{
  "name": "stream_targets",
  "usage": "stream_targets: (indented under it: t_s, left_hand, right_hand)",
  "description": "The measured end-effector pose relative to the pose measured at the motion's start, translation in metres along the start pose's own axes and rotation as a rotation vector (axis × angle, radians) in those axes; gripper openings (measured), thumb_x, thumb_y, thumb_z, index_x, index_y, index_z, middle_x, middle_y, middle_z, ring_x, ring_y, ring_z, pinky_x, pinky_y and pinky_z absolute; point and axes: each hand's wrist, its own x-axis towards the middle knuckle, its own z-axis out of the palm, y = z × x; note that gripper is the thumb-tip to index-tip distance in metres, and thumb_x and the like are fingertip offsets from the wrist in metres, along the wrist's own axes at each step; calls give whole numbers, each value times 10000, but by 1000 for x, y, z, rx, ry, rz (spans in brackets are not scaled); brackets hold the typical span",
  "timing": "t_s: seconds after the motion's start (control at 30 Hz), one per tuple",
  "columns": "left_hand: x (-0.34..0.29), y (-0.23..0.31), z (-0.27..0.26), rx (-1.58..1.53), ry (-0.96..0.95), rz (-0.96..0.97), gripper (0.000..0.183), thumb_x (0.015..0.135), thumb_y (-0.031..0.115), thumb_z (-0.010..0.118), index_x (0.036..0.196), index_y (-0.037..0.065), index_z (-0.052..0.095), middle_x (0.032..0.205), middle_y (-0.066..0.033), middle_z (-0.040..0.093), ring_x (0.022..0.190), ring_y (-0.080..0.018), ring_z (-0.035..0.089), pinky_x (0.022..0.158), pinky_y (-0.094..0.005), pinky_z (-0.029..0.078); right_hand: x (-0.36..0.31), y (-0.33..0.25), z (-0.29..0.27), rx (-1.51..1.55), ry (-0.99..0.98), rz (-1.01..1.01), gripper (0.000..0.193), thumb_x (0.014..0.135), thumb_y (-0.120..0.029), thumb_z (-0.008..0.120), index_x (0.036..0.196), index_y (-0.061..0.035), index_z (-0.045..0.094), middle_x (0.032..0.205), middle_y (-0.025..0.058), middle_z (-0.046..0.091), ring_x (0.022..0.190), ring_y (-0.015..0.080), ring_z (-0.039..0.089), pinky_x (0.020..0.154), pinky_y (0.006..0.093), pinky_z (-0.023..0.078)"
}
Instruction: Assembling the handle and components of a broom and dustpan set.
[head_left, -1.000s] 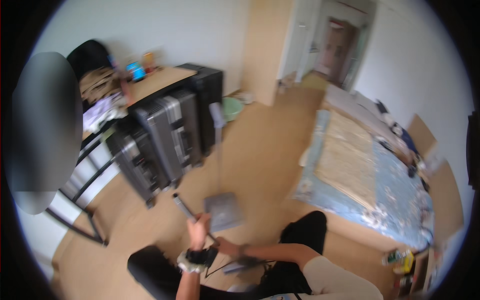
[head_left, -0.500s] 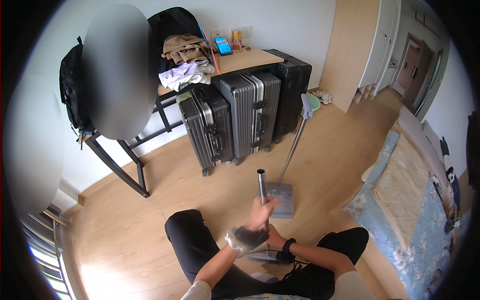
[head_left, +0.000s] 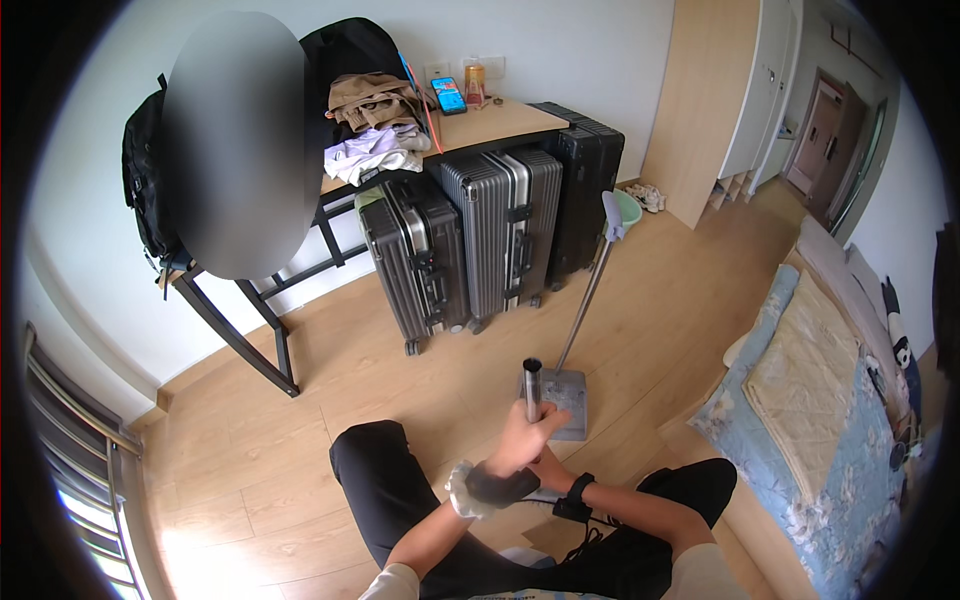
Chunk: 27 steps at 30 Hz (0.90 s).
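Head view: left hand (head_left: 519,440) is keeping its fingers curled around a slim hollow silver metal tube (head_left: 533,394); right hand (head_left: 548,468) is sitting lower, finger closure not discernible. Long axis is running near-upright through the left fist, nearer the open end, which is pointing upward.

Pole (head_left: 533,388) of smooth, glossy metal

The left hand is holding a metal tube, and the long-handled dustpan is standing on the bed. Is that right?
Not quite: the long-handled dustpan isn't on the bed. The head view shows it standing on the floor, just beyond the hands. The left hand is indeed holding a metal tube.
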Motion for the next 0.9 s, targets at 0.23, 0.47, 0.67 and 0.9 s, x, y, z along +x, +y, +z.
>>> stream_targets:
  t_s: [0.23,0.47,0.67,0.9]
  left_hand:
    - [26,-29,-17,-36,125,-37,249,761,145,592,557,23,519,493,25,429,437,-68,357,409,-252,263]
    - [-9,0,5,224,-59,190,351,750,167,622,497,30,420,449,10,302,454,-67,316,424,-268,261]
    - [5,-24,3,11,-5,-39,282,745,153,616,523,40,484,468,29,387,443,-64,374,412,-255,270]
    - [8,-20,5,-15,109,-75,231,752,149,592,575,7,550,482,10,436,481,-74,410,438,-246,303]
  right_hand:
    - [17,34,-1,-118,53,152,342,818,-270,556,725,60,565,566,106,546,553,149,504,511,345,388]
    - [19,-50,-19,61,-134,149,478,868,-392,451,1242,-96,411,1272,82,416,1229,311,303,1018,397,230]
    - [-16,2,0,37,85,111,329,798,-235,544,617,39,531,496,85,492,506,124,483,468,344,366]
    - [12,0,-18,-240,244,-49,350,790,-208,541,589,70,477,514,178,481,474,173,495,448,342,363]
